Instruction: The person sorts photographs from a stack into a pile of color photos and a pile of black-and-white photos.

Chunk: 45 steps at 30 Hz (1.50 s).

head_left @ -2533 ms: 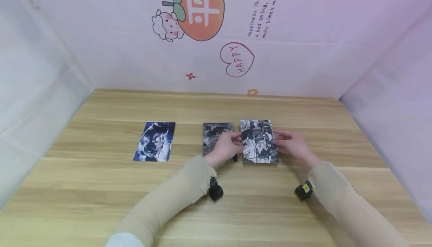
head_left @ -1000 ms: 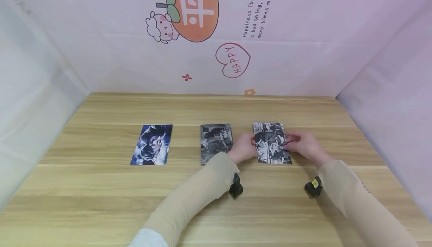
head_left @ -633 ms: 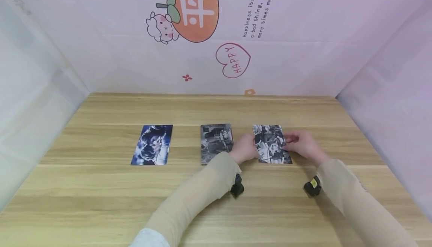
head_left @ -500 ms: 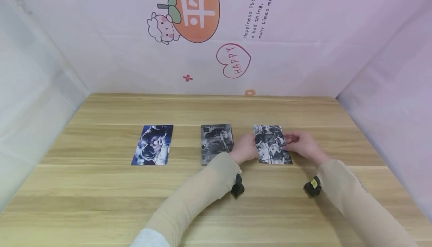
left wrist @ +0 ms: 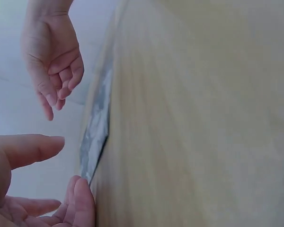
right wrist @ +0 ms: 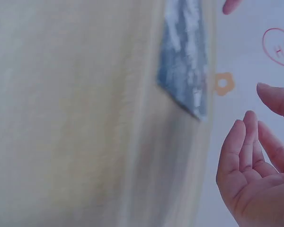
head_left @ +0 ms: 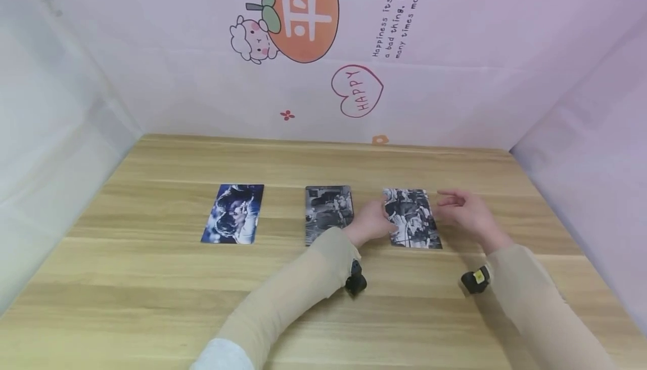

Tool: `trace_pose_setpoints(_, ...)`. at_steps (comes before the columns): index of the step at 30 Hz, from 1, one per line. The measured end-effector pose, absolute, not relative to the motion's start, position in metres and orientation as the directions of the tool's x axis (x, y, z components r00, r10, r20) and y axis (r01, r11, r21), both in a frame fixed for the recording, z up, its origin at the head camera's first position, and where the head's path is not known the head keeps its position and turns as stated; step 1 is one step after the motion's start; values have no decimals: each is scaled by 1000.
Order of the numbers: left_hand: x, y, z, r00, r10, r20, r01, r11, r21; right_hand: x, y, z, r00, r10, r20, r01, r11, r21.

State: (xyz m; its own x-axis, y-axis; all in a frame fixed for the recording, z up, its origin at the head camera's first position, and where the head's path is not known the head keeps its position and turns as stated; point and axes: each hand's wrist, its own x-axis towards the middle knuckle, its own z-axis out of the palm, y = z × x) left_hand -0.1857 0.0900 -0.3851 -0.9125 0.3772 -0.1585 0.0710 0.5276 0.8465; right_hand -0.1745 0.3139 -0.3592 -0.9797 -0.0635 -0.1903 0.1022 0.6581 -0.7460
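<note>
- Plainly, three photo cards lay in a row on the wooden surface (head_left: 151, 280), flat and well apart from one another.
- At the right end of the row lay the black-and-white card (head_left: 411, 218) — the one both hands were busy about.
- The left hand (head_left: 371, 223) rested at that card's left edge; in the left wrist view its fingertips (left wrist: 83, 201) touched the card's near corner, thumb held out straight and fingers relaxed, so the grip stood apart and clasped nothing.
- The right hand (head_left: 467, 213) hovered just beside the card's right edge — lifted off it, not touching. Its fingers (right wrist: 241, 146) were loosely extended and the grip was apart, with nothing in it.
- The grey card (head_left: 328, 213) lay in the middle of the row, just left of the left hand, its lower corner hidden behind the beige sleeve (head_left: 303, 286).
- The blue card (head_left: 233, 214) lay at the left end, away from both hands.
- Small black wrist cameras sat under each forearm.
- Behind the surface hung a pink backdrop (head_left: 455, 78) with an orange cartoon fruit, a sheep and a "HAPPY" heart.
</note>
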Motion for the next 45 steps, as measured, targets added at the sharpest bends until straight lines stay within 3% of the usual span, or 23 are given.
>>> trace_pose_setpoints(6, -187, 81, -381, -918, 347, -194, -38, 407, 912, -177, 301, -348, -982, -84, -172, 81, 631, -771)
trace_pose_setpoints(18, -186, 66, -368, -931, 317, -182, -84, 297, 951, -164, 271, -335, -983, -118, -143, 54, 556, -829)
trace_pose_setpoints(35, -178, 26, -358, -942, 325, -79, 21, 293, 956, -164, 231, -347, -975, -194, -110, 20, 417, -909)
trace_pose_setpoints(45, -180, 1, -370, -947, 315, -67, 30, 291, 956, -166, 211, -354, -938, -277, -207, 69, 438, -896)
